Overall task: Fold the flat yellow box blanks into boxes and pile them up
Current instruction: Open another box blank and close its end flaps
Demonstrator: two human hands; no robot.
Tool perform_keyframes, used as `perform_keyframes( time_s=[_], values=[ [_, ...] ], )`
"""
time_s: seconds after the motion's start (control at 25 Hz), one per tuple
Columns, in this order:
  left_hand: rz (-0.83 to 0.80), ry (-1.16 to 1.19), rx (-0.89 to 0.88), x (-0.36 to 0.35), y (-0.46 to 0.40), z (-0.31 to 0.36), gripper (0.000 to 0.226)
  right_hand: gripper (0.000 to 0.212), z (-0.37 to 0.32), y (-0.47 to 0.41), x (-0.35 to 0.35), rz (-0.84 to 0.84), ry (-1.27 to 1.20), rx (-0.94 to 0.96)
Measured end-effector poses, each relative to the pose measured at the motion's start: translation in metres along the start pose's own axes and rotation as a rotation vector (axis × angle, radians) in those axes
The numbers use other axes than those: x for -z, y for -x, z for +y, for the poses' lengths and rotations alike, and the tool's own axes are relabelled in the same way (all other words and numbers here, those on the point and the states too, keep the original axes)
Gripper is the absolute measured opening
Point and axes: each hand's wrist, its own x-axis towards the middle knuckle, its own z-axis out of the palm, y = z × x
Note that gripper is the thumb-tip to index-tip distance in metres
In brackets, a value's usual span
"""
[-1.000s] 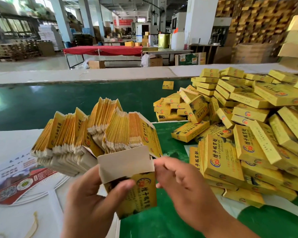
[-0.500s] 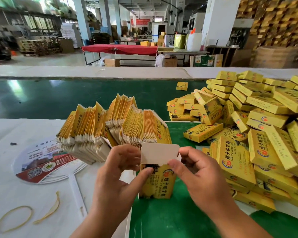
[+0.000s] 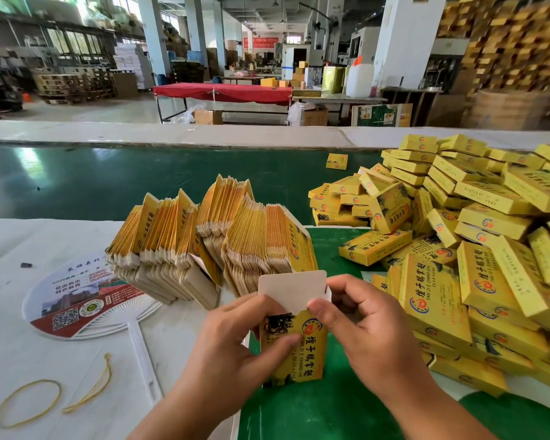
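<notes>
I hold one yellow box [image 3: 302,354] upright near the table's front edge, its white top flap standing open. My left hand [image 3: 232,350] grips its left side with the thumb across the printed front. My right hand [image 3: 365,335] pinches the box's upper right corner beside the flap. A fanned stack of flat yellow blanks [image 3: 210,239] stands just behind the box. A big heap of folded yellow boxes [image 3: 477,242] fills the right side of the table.
A printed hand fan [image 3: 86,300] lies on the white sheet at left, with loose rubber bands [image 3: 29,401] in front of it. A single yellow box [image 3: 336,161] sits on the green belt [image 3: 108,182] behind. Warehouse tables and pallets stand beyond.
The box has turned more upright in my hands. My right hand has moved in from beside the flap to pinch the box's top right corner. My view has swung left.
</notes>
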Motion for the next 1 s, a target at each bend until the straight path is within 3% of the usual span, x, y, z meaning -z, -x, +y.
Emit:
perform_keyframes(
  time_s=[0.24,0.4,0.56,0.8,1.0],
  values=[
    [0.031,-0.014,0.106,0.005,0.001,-0.003,0.019,0.030,-0.003,0.003,0.000,0.045,0.015,0.113],
    [0.029,-0.007,0.084,0.005,0.000,0.001,0.020,0.020,-0.004,0.003,0.001,-0.013,0.118,0.180],
    [0.016,-0.021,0.047,0.006,-0.002,0.005,0.009,0.008,-0.003,-0.002,0.002,-0.099,0.163,0.188],
    [0.029,-0.040,0.061,0.003,-0.002,0.005,0.028,0.025,-0.003,-0.008,0.006,-0.136,0.239,0.225],
    [0.033,-0.001,0.054,0.003,-0.001,0.007,0.024,0.035,-0.004,-0.006,0.006,-0.116,0.251,0.267]
  ],
)
